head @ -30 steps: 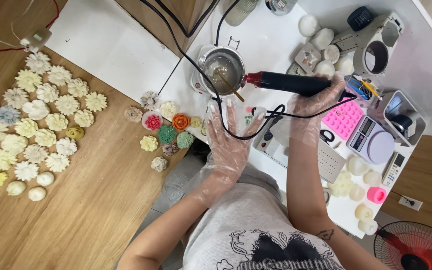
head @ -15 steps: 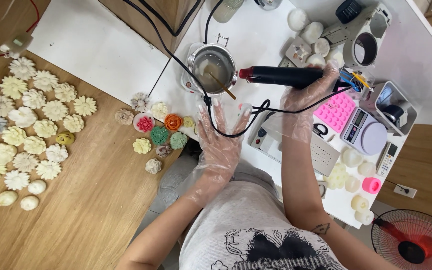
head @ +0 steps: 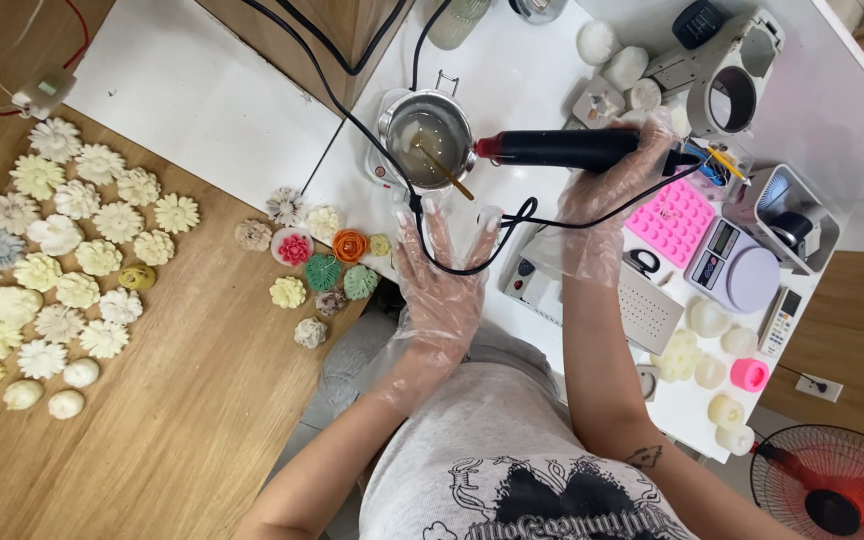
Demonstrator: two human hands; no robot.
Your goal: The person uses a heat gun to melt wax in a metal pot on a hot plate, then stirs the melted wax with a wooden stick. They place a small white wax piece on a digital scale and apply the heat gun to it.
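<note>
Head view: right hand (head: 620,190) in closed grip around black heat gun (head: 562,148) aimed at metal pot (head: 430,140), left hand (head: 444,278) spread flat on white surface (head: 202,100).

One metal pot (head: 432,140), one black heat gun (head: 562,148), one pink mould (head: 670,222), one scale (head: 734,266), one fan (head: 832,485)

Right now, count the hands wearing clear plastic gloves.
2. The left hand lies flat at the white table's edge; the right hand grips a black heat gun aimed at the small metal pot.

The fan (head: 832,485) is cut off by the lower edge, and the jar (head: 457,18) by the top.
</note>
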